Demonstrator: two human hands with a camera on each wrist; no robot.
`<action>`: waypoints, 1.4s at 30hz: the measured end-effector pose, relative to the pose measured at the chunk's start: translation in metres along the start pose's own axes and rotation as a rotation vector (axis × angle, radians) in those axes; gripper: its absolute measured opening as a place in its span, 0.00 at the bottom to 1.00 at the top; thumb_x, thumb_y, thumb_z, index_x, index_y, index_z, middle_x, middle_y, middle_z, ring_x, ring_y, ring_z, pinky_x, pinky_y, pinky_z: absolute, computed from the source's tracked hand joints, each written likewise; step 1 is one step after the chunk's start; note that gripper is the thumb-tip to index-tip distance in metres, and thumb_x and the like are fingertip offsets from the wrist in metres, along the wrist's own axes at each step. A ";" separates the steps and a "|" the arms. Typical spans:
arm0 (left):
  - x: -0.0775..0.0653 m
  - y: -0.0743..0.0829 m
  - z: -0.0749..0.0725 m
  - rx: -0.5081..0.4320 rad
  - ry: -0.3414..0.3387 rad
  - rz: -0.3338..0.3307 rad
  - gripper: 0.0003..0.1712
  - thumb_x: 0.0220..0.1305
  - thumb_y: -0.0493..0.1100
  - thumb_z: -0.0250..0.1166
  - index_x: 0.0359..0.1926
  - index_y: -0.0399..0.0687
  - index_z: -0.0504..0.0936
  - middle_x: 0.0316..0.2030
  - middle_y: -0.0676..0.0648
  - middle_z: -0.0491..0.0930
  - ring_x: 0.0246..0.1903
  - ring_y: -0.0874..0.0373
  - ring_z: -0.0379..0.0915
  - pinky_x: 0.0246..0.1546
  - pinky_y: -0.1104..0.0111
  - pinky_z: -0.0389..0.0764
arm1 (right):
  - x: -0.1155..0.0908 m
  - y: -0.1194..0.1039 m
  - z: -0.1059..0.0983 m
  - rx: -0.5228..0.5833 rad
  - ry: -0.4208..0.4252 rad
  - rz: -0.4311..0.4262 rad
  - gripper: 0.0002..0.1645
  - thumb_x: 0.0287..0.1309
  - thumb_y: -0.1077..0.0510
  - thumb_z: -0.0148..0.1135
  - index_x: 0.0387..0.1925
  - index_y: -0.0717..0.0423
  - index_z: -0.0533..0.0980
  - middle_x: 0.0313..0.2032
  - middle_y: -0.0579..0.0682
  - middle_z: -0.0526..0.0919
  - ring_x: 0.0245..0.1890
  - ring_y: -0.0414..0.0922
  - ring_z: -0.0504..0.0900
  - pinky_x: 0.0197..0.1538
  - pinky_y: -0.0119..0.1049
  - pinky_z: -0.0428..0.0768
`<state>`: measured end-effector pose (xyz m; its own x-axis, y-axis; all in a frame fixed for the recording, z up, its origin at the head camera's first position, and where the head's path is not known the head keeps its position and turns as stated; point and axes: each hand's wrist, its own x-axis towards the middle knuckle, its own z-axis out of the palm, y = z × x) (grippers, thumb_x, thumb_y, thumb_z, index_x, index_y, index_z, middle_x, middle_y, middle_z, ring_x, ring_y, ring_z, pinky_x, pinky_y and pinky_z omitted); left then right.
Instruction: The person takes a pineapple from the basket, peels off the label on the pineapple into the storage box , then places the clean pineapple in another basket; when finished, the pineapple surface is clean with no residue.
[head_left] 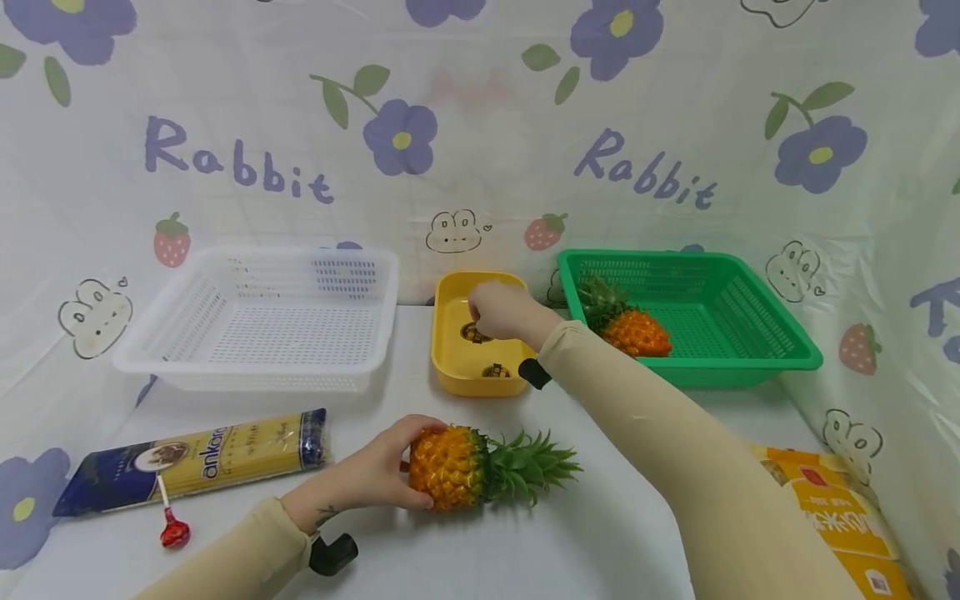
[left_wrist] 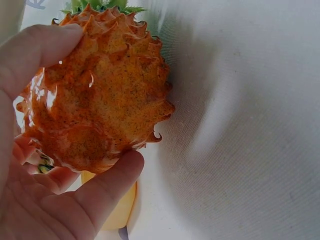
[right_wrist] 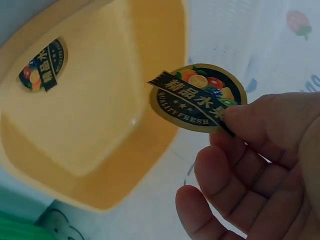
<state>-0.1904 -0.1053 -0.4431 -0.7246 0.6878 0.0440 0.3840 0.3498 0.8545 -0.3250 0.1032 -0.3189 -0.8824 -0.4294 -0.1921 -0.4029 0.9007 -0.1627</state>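
Note:
My left hand (head_left: 378, 467) grips the base end of an orange pineapple (head_left: 447, 468) lying on its side, its leafy crown pointing right. In the left wrist view, thumb and fingers spread around the pineapple's (left_wrist: 100, 95) spiny skin. My right hand (head_left: 508, 312) is over a yellow plastic container (head_left: 442, 367). Seen from the right wrist, that hand (right_wrist: 265, 165) pinches an oval fruit sticker (right_wrist: 197, 97) between thumb and finger, with dark and gold print. Another such sticker (right_wrist: 44, 65) lies inside the container. A second pineapple (head_left: 637, 333) rests in the green basket (head_left: 750, 364).
A white basket (head_left: 255, 375) stands at the back left. Near the left edge lie a pack of spaghetti (head_left: 225, 454) and a red lollipop (head_left: 174, 532). An orange-yellow food bag (head_left: 843, 517) is at the right, partly behind my right sleeve.

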 end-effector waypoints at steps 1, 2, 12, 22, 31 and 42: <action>0.000 0.000 -0.001 0.001 0.000 -0.001 0.47 0.40 0.39 0.76 0.62 0.51 0.61 0.59 0.50 0.63 0.57 0.54 0.63 0.46 0.72 0.77 | 0.005 -0.001 0.004 0.001 -0.017 0.006 0.08 0.54 0.68 0.52 0.27 0.54 0.75 0.28 0.48 0.77 0.31 0.44 0.73 0.34 0.33 0.72; -0.001 -0.001 -0.001 -0.001 0.000 -0.003 0.47 0.40 0.39 0.76 0.62 0.51 0.61 0.59 0.50 0.62 0.57 0.55 0.63 0.46 0.72 0.77 | 0.009 -0.003 0.008 0.001 -0.031 0.011 0.09 0.54 0.69 0.51 0.27 0.54 0.75 0.28 0.48 0.77 0.31 0.44 0.73 0.34 0.33 0.73; -0.001 -0.001 -0.002 -0.007 -0.015 -0.019 0.47 0.41 0.38 0.75 0.62 0.52 0.61 0.59 0.50 0.62 0.57 0.55 0.63 0.46 0.72 0.77 | 0.032 -0.011 0.037 0.031 -0.105 0.019 0.12 0.54 0.72 0.50 0.37 0.56 0.74 0.30 0.48 0.74 0.33 0.44 0.71 0.35 0.32 0.70; -0.001 -0.001 -0.002 0.002 -0.018 -0.001 0.46 0.41 0.39 0.76 0.62 0.53 0.61 0.60 0.52 0.62 0.57 0.56 0.63 0.46 0.73 0.77 | 0.040 -0.005 0.055 0.074 -0.203 0.094 0.12 0.54 0.67 0.54 0.35 0.50 0.79 0.32 0.46 0.78 0.36 0.45 0.73 0.41 0.34 0.73; -0.002 0.000 -0.005 0.001 -0.012 0.011 0.46 0.41 0.38 0.75 0.61 0.53 0.62 0.59 0.52 0.62 0.57 0.56 0.63 0.46 0.74 0.77 | 0.046 -0.002 0.062 0.081 -0.326 0.122 0.15 0.58 0.66 0.48 0.44 0.56 0.77 0.36 0.49 0.76 0.40 0.47 0.72 0.44 0.37 0.71; -0.001 -0.003 -0.004 0.057 0.000 0.046 0.46 0.40 0.40 0.76 0.61 0.52 0.62 0.59 0.53 0.63 0.57 0.58 0.63 0.51 0.68 0.76 | 0.048 -0.004 0.067 0.062 -0.432 0.205 0.14 0.63 0.59 0.44 0.40 0.59 0.75 0.32 0.51 0.70 0.36 0.45 0.69 0.37 0.33 0.65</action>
<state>-0.1929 -0.1097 -0.4438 -0.7058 0.7036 0.0827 0.4489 0.3537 0.8206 -0.3496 0.0746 -0.3922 -0.7551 -0.2432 -0.6088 -0.2039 0.9697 -0.1344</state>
